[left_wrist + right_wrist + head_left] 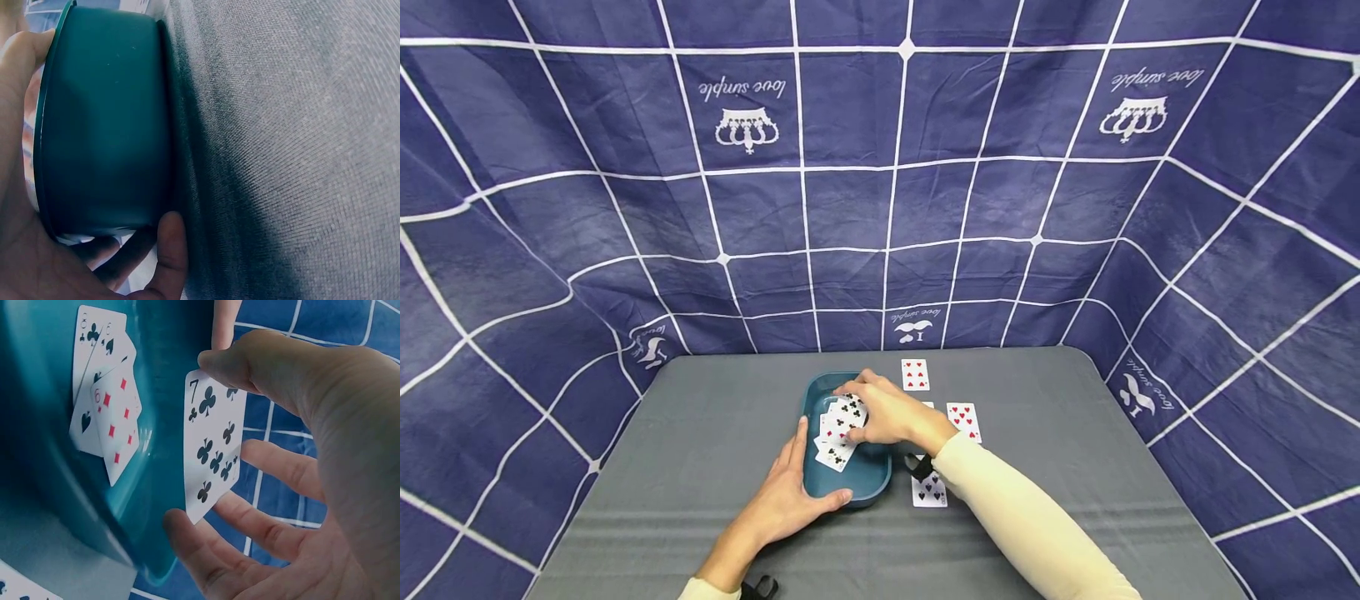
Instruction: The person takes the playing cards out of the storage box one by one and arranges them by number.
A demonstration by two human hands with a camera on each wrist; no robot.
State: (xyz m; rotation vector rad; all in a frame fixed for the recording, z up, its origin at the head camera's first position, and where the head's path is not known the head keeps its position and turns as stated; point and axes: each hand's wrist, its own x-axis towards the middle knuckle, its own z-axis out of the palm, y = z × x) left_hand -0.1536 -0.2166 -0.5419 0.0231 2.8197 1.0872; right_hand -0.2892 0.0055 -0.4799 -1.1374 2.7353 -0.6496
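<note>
Seven of clubs (212, 437), a white playing card, face showing, is held over a blue-green tray (857, 483) on a grey desk (715, 433). A person's right hand (891, 412) grasps it, thumb at one end and fingers at the opposite end and along the edge; whether the card touches the tray floor, I cannot tell. Inside the tray, loose cards overlap, among them a six of diamonds (115, 428) and a six of spades (92, 419) beneath it.

The left hand (782, 504) rests at the tray's near left corner, its fingers extended along the outside and its thumb over the near rim (unclenched, more a brace than a grip, as it looks from here).

To the right lie a six of hearts (915, 375), another heart card (963, 422) and a spade card (929, 493), with one more mostly hidden behind the right arm.

The likeliest trouble, I judge, is in the pinch: pressed too hard at its ends, a thin card could bow and spring loose. Its edge could also catch the unfastened pile and push cards out of order. The sleeve (1007, 508) and dark wrist band (919, 467) pass close over the spade card and could drag it. If the left hand eases away, a bump could make the tray slide.
</note>
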